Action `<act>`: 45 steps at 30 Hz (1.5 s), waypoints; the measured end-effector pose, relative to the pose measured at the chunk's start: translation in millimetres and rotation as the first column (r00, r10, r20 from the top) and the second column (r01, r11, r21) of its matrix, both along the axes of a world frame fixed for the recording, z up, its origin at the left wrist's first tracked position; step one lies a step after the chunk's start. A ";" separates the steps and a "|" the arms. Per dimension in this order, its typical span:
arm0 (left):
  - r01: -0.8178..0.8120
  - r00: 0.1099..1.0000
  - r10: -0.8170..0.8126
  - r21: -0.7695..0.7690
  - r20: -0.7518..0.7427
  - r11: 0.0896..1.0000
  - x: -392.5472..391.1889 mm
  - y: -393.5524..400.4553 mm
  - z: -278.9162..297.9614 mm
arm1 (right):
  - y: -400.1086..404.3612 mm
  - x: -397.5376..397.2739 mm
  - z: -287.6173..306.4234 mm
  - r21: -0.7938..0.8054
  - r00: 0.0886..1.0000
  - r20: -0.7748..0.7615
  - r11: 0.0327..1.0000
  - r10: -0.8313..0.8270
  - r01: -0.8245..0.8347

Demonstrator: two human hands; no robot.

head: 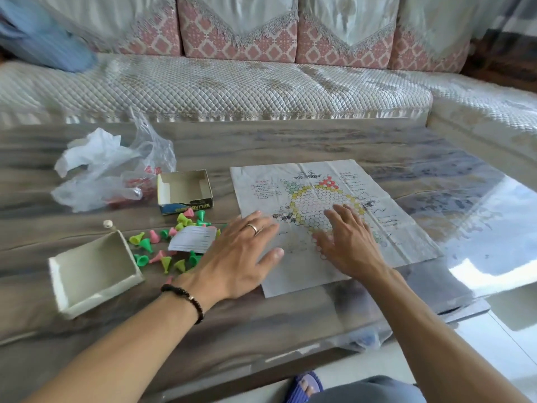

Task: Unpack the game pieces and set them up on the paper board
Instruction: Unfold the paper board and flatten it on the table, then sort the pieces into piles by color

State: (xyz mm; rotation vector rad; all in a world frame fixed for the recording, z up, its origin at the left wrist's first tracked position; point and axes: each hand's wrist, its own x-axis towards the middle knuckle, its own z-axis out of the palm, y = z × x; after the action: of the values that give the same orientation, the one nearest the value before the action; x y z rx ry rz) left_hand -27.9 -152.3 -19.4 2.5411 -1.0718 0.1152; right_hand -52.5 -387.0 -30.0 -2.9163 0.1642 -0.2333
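While both palms lie flat on the paper board [328, 205], the left hand [241, 254] covers its 9 o'clock edge and the right hand [348, 239] sits on the printed hexagon grid, fingers of each spread and gripping nothing. That creased sheet lies at the table's centre, its 5 o'clock corner close to the glossy table [290, 141] edge, with bare tabletop open toward 12 and 3 o'clock. At 9 o'clock from the left hand, the game pieces [162, 245], small green, yellow and pink cones, lie scattered around a folded paper slip [193, 239]. Two empty box halves flank them: the open box [186, 190] at 12 o'clock and the box lid [93, 271] at 8 o'clock near the table's front edge. A small white ball [108, 223] rests just beyond the lid. Crumpled plastic bags [113, 167] sit at 10 o'clock. A quilted sofa [232, 82] runs along the far side
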 end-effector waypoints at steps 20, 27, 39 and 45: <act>-0.395 0.910 0.377 -0.081 -0.173 0.915 52.3 118.5 13.4 | 144.8 3.3 11.5 0.279 0.921 -0.022 0.887 0.388 -0.367; -0.582 0.813 0.574 -0.092 -0.099 0.808 68.0 148.6 9.6 | 160.7 2.7 11.3 0.273 0.919 -0.002 0.885 0.394 -0.378; -0.121 0.987 0.124 0.035 -0.105 0.992 36.5 125.6 0.2 | 169.4 22.9 18.9 0.238 0.960 -0.046 0.937 0.276 -0.258; -0.123 0.989 0.128 0.066 -0.080 0.990 39.2 121.5 1.4 | 169.1 29.1 21.6 0.256 0.955 -0.102 0.935 0.279 -0.246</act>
State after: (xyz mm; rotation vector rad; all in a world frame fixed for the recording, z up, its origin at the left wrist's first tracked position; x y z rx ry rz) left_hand 11.2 -30.8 -18.0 2.6426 -0.8964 0.0091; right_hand -23.4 -218.0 -8.4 -2.6719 -0.1674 0.0305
